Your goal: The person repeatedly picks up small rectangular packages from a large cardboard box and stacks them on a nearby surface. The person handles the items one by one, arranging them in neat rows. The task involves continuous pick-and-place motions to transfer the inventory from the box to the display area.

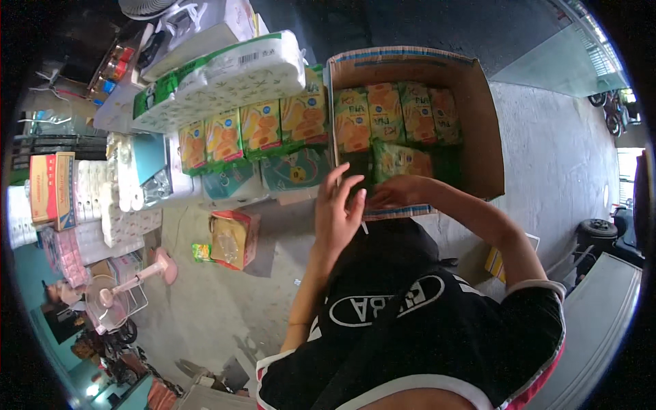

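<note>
And here's the left hand (337,215), fingers spread and gently curved, its forearm (305,294) rising from below; over on the right, the elbow bends, the forearm (475,215) slants inward, and the right hand (400,189) sits close beside, fingertips hard to make out

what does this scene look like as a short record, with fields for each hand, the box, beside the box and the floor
left hand: bare left hand, fingers spread, nothing visible in it, by the box's near left corner
right hand: bare right hand, reaching inside near wall; grip hidden
box: open brown cardboard box holding green-and-orange plastic packets
beside box: row of similar green-and-orange packets, to its left
floor: pink standing fan, small open red carton
</note>
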Tool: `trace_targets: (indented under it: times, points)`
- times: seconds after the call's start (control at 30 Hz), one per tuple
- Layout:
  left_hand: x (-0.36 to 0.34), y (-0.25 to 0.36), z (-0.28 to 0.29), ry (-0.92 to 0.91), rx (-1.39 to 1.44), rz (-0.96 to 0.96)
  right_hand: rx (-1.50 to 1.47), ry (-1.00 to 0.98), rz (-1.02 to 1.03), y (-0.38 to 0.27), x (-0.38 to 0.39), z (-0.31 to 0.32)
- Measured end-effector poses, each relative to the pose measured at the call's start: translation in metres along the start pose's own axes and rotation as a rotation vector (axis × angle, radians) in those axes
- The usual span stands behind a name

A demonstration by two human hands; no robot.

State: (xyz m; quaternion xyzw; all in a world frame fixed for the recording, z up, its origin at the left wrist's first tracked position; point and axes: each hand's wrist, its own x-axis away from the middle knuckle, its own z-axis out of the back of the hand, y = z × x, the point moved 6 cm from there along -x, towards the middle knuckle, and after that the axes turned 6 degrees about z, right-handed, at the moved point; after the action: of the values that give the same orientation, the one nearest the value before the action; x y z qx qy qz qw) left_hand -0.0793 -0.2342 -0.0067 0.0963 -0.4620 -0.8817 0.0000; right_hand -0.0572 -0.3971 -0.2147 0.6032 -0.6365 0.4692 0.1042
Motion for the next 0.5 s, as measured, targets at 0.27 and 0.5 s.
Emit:
trace_targets:
  times: [0.27, 0.5]
  points:
    - [0.010, -0.033, 0.023, -0.046, -0.220, 0.067, 1.707, 0.590, -0.007, -0.084, 0.030, 0.036]
    - [0.026, -0.077, 0.032, -0.010, -0.261, 0.217, 0.861, 0.285, -0.099, -0.025, 0.013, 0.102]
